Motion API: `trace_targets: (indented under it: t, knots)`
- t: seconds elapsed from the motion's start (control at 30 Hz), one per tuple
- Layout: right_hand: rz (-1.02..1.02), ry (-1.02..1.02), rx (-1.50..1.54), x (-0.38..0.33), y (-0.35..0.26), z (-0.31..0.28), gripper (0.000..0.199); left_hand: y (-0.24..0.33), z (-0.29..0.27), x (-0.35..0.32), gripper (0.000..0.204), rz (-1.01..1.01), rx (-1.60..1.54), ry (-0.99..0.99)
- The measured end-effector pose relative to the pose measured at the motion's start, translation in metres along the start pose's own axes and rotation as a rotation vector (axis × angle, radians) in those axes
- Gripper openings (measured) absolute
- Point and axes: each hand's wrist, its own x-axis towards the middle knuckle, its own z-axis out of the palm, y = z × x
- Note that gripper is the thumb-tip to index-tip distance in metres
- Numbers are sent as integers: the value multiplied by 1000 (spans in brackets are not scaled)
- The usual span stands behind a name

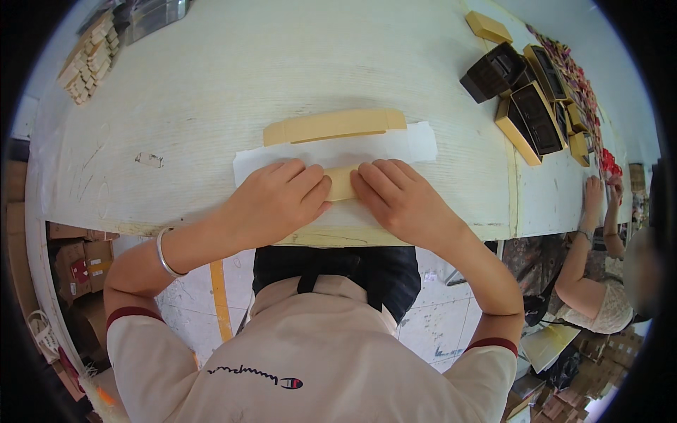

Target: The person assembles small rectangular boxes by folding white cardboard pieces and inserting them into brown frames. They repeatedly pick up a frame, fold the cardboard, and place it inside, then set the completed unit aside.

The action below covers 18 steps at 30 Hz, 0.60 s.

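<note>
Basically one view to go on, the head camera looking straight down.

Head view: both hands lie palm-down on a small tan cardboard piece (341, 182) near the front edge of the pale wooden table (211, 84). Left hand (278, 197) covers its left end, right hand (402, 201) its right end; only the middle strip shows between the fingertips. Neither hand is clenched or wrapped around anything. Both press flat with fingers extended, pinning the piece down. It sits on a white paper sheet (416, 144), and a longer tan cardboard strip (331, 125) lies just behind it, on the sheet's far edge.

Doing it well, my read: keep pressure even across both palms so the piece doesn't skew on the paper, keep its long edge parallel to the strip behind, and work from the centre outward so nothing bubbles or lifts. Can't tell if glue or a fold is involved; the fingers hide it.

Pose: forearms come in from the lower corners, elbows out wide, wrists roughly level, fingertips angled inward and nearly meeting. A silver bangle (163, 254) sits on the left wrist.

Around: dark open trays and tan boxes (525, 106) cluster far right, and a stack of small tan pieces (88, 60) sits far left. Another person's hands (599, 194) work at the right edge of the table, well apart.
</note>
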Motion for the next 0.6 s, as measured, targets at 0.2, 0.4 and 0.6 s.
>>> trace_targets:
  t: [0.2, 0.4, 0.6]
  knots:
    - [216, -101, 147, 19, 8, -3, 14, -9, -3, 13, 12, -133, -63, 38]
    - [314, -284, 404, 31, 23, -14, 8, 13, -28, 3, 18, -101, 106, 136]
    - [57, -178, 33, 32, 17, -26, 10, -46, -45, 28, 33, -340, -280, 109]
